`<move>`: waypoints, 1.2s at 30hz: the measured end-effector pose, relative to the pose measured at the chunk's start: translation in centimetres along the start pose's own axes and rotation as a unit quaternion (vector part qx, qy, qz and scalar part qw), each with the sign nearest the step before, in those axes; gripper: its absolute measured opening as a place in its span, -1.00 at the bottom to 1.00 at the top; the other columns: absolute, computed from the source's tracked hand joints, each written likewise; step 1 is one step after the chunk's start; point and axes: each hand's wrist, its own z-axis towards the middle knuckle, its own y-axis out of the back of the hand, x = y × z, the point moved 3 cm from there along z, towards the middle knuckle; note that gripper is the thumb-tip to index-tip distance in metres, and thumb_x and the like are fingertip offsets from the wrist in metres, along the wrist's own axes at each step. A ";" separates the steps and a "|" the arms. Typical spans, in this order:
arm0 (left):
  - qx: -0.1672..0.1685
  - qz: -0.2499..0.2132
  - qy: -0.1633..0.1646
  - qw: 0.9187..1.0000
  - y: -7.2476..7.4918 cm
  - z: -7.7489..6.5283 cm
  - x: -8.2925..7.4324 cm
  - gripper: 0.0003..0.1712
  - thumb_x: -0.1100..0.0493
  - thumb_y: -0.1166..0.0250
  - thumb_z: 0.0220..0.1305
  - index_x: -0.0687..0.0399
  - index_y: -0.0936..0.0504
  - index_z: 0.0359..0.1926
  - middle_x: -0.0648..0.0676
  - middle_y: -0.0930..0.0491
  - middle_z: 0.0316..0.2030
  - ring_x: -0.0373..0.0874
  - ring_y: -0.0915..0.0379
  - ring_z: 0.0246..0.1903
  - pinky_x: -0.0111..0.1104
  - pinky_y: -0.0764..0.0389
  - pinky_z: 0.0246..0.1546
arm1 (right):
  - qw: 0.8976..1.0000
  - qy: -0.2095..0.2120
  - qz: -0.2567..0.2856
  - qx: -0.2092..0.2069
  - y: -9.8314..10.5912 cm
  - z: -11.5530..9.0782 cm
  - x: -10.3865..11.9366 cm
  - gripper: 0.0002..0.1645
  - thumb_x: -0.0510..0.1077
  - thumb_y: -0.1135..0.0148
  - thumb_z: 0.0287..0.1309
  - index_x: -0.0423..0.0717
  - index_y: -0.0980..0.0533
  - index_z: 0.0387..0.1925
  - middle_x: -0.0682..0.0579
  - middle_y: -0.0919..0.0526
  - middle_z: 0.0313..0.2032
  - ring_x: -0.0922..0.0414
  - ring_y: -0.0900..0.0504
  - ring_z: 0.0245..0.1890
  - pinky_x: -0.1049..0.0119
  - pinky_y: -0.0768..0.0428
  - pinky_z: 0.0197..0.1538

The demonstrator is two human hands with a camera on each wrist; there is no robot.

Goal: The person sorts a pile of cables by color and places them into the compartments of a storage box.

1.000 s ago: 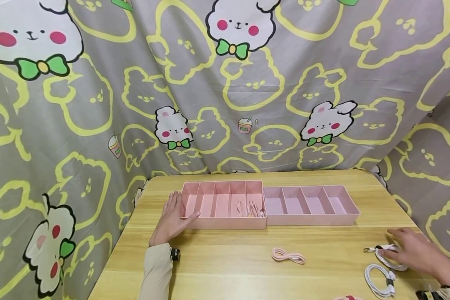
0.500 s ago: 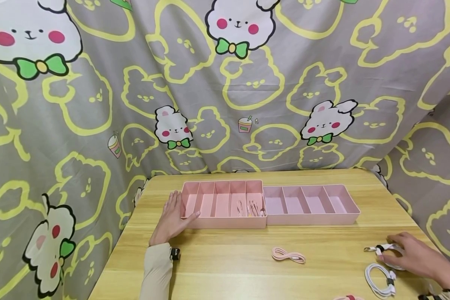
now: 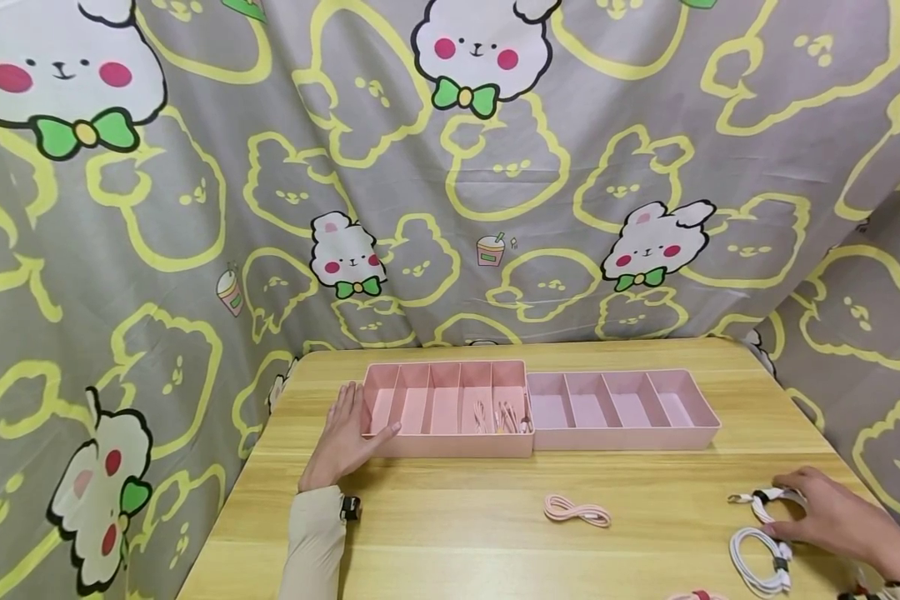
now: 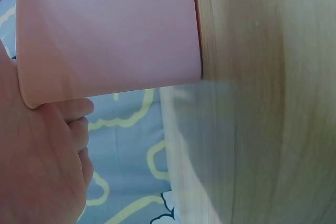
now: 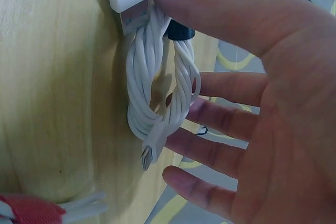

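My left hand (image 3: pixel 341 442) lies against the left end of the pink divided box (image 3: pixel 450 445), fingers straight along its side and thumb at the front corner. In the right wrist view, my right hand (image 5: pixel 283 93) spreads around a coiled white charging cable (image 5: pixel 139 77) with a black strap. The thumb crosses near the strap, and the fingers reach behind the coil with a wide gap to the thumb. A second white coiled cable (image 3: pixel 737 567) lies on the table just nearer than that hand. Several cables (image 3: pixel 506 417) stand in the pink box's right compartments.
A lilac divided box (image 3: pixel 626 438) adjoins the pink one on its right. A pink cable (image 3: pixel 576 512) lies mid-table (image 3: pixel 450 533). A red-strapped cable (image 3: pixel 697 596) shows at the bottom edge. A patterned curtain (image 3: pixel 420 183) hangs behind and around the table.
My right hand has shifted slightly toward me over the far white cable, its thumb moving down toward the nearer coil. The left hand, boxes and cables stay put.
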 end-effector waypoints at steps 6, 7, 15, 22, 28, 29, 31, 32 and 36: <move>-0.003 0.004 -0.002 1.000 -0.1 0.1 0.0 0.32 -0.47 -0.19 0.32 0.31 0.21 0.64 0.33 0.28 0.66 0.26 0.43 0.67 0.22 0.22 0.63 | 0.999 0.020 -0.005 -0.036 0.1 0.0 0.2 0.05 0.24 -0.65 -0.17 -0.57 -0.51 0.04 -0.38 -0.64 -0.06 -0.33 -0.64 -0.04 -0.16 -0.66 -0.08; -0.004 0.003 -0.002 1.000 -0.1 0.1 0.0 0.32 -0.47 -0.19 0.31 0.32 0.20 0.64 0.33 0.27 0.66 0.26 0.42 0.67 0.22 0.21 0.63 | 0.999 0.022 -0.007 -0.040 0.1 0.0 0.2 0.04 0.24 -0.66 -0.18 -0.56 -0.51 0.03 -0.35 -0.65 -0.06 -0.31 -0.65 -0.04 -0.12 -0.67 -0.08; -0.004 0.009 -0.003 1.000 0.0 0.1 -0.1 0.34 -0.50 -0.17 0.31 0.32 0.21 0.64 0.34 0.26 0.66 0.25 0.42 0.67 0.22 0.17 0.63 | 0.997 0.023 -0.021 -0.070 0.5 -0.3 0.6 -0.12 0.23 -0.69 -0.24 -0.35 -0.55 -0.09 -0.11 -0.66 -0.15 -0.06 -0.66 -0.14 0.28 -0.58 -0.24; -0.007 0.009 -0.005 1.000 0.0 0.1 -0.1 0.32 -0.48 -0.18 0.31 0.32 0.20 0.64 0.34 0.24 0.66 0.28 0.38 0.66 0.23 0.17 0.63 | 0.994 0.030 -0.037 -0.095 0.5 -0.8 1.0 -0.24 0.19 -0.70 -0.23 -0.25 -0.56 -0.16 -0.02 -0.63 -0.19 0.13 -0.57 -0.24 0.32 -0.55 -0.26; -0.013 0.006 -0.004 1.000 -0.1 0.0 0.0 0.30 -0.44 -0.22 0.32 0.32 0.16 0.64 0.35 0.20 0.65 0.27 0.37 0.67 0.22 0.16 0.63 | 0.995 0.023 -0.035 -0.094 0.3 -0.5 0.5 -0.23 0.22 -0.69 -0.24 -0.24 -0.57 -0.17 -0.02 -0.64 -0.19 0.16 -0.57 -0.23 0.33 -0.54 -0.28; -0.014 0.008 -0.004 1.000 -0.1 0.0 0.0 0.29 -0.44 -0.22 0.32 0.32 0.16 0.64 0.35 0.19 0.65 0.26 0.37 0.67 0.22 0.15 0.63 | 0.995 0.021 -0.035 -0.093 0.3 -0.5 0.4 -0.23 0.23 -0.68 -0.24 -0.23 -0.57 -0.17 -0.01 -0.64 -0.19 0.15 -0.58 -0.23 0.34 -0.54 -0.28; -0.015 0.008 -0.004 1.000 -0.1 0.0 0.0 0.28 -0.43 -0.23 0.32 0.32 0.15 0.64 0.36 0.18 0.65 0.26 0.37 0.67 0.21 0.14 0.63 | 0.995 0.018 -0.034 -0.090 0.3 -0.4 0.3 -0.22 0.24 -0.67 -0.23 -0.23 -0.57 -0.17 -0.02 -0.64 -0.19 0.11 -0.59 -0.21 0.33 -0.54 -0.28; -0.015 0.008 -0.005 1.000 -0.1 0.0 0.0 0.28 -0.42 -0.23 0.32 0.32 0.14 0.64 0.36 0.17 0.65 0.26 0.37 0.67 0.22 0.14 0.63 | 0.995 0.018 -0.034 -0.089 0.3 -0.4 0.2 -0.22 0.24 -0.67 -0.22 -0.24 -0.57 -0.16 -0.03 -0.64 -0.18 0.08 -0.60 -0.20 0.32 -0.54 -0.28; -0.014 0.005 -0.006 1.000 -0.1 0.0 0.0 0.29 -0.43 -0.22 0.32 0.34 0.15 0.64 0.36 0.19 0.65 0.26 0.38 0.67 0.21 0.17 0.63 | 0.995 0.013 -0.034 -0.090 0.3 -0.5 0.2 -0.21 0.25 -0.67 -0.22 -0.27 -0.57 -0.16 -0.05 -0.65 -0.18 -0.01 -0.63 -0.18 0.29 -0.55 -0.28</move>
